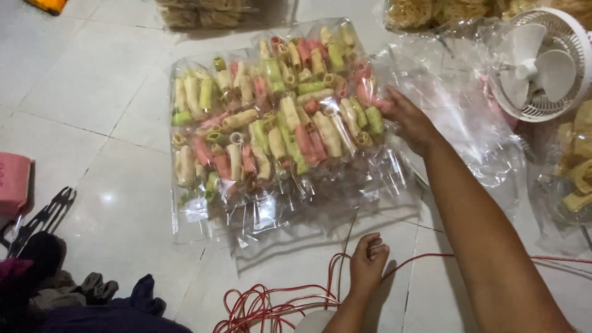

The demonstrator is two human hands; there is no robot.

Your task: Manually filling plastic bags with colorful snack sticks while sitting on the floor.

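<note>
Several clear packets of pink, green and cream tube-shaped snacks (277, 123) lie side by side on the white tiled floor, inside a large clear plastic bag (308, 209). My right hand (410, 120) reaches to the right edge of the pile, its fingertips tucked into the plastic around the rightmost packets. My left hand (368, 264) rests on the floor near me, below the bag's open end. Its fingers are curled shut around a thin red cord (271, 302), which lies coiled to its left and runs off to the right.
A small white fan (542, 68) stands at the upper right beside loose clear plastic (468, 105). More bagged snacks lie along the top edge and at the right (576, 166). A pink object (12, 182), a black tool (43, 216) and dark cloth (111, 302) sit at the left.
</note>
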